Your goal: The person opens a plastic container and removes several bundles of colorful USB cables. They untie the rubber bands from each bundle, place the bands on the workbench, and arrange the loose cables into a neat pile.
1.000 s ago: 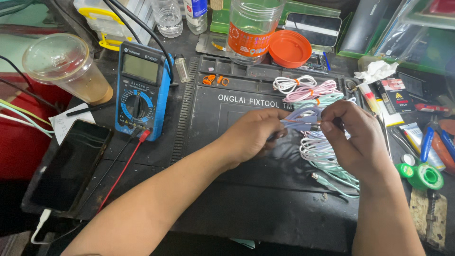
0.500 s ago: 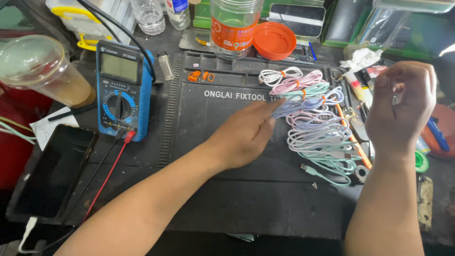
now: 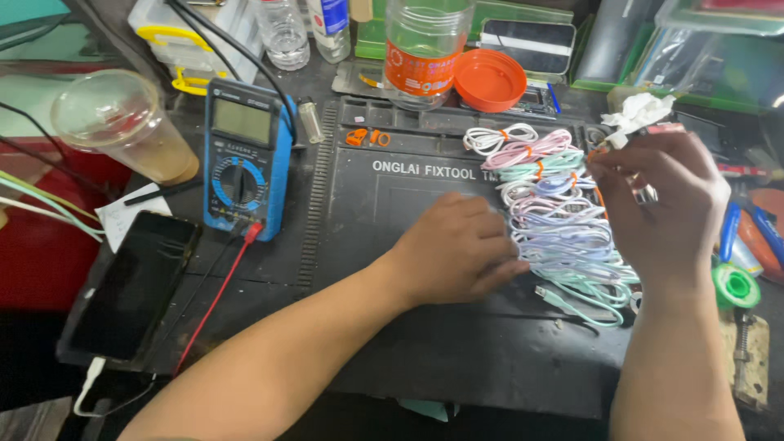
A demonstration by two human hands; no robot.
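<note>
We are pinning the pile of coiled pastel cables (image 3: pixel 563 220) on the black mat (image 3: pixel 408 343) with left hand (image 3: pixel 457 253) fingers flat, while right hand (image 3: pixel 661 208) fingers are pinching something small above it, which likely calls for steady placement.
</note>
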